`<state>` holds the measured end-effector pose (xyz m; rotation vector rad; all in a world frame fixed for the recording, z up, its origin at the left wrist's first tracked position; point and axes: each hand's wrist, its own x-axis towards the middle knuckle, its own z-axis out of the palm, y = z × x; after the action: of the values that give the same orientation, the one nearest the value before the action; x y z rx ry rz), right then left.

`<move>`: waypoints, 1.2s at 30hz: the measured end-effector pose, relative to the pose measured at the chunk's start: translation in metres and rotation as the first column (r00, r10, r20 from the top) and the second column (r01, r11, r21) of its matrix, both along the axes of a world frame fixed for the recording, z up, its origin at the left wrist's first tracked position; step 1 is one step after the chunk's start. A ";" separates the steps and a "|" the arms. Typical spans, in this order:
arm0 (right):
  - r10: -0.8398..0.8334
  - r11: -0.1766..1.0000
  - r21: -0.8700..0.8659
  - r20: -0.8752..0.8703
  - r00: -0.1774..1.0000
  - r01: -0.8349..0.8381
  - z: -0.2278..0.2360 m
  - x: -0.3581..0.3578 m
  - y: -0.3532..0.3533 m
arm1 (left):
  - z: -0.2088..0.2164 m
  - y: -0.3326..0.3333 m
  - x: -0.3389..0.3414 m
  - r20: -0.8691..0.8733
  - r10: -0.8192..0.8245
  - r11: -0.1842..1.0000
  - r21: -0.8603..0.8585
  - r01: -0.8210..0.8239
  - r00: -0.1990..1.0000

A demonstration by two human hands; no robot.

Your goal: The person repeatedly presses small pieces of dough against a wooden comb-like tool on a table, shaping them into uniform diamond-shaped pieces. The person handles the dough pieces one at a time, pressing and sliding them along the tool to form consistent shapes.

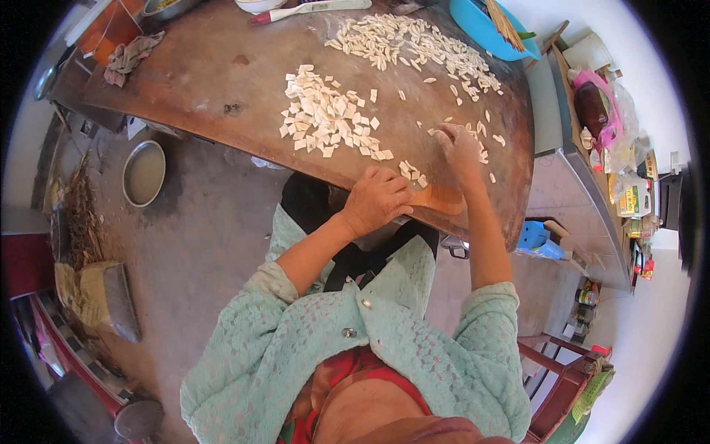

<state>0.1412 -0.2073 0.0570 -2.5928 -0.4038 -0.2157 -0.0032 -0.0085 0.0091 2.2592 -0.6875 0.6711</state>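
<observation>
My left hand [377, 198] is closed on the left end of a flat tan wooden piece [441, 198] with a curved edge, lying at the table's near edge. It looks like a comb, but no teeth can be made out. My right hand [460, 152] is above the table beyond that piece, fingers bent and pinched; a pale bit shows at the fingertips. Just past the left hand lie several cut dough squares [414, 175]. A larger heap of flat dough squares [325, 115] is farther left. Beyond the right hand spread many small rolled dough pieces [414, 44].
The brown wooden table [200, 81] carries a knife [318, 9] at its far edge and a blue basin [492, 29] at the far right. A cloth [133, 55] lies at its left corner. A metal basin [144, 174] stands on the floor. A cluttered cabinet [577, 192] adjoins on the right.
</observation>
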 end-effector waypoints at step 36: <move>-0.085 0.996 -0.039 -0.219 0.972 0.078 0.006 -0.107 -0.037 | -0.002 -0.002 -0.003 0.011 0.032 0.999 -0.019 -0.032 0.999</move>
<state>0.0343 -0.2446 0.0633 -2.6293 -0.2223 0.0519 -0.0064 -0.0108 0.0075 2.2553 -0.6488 0.7034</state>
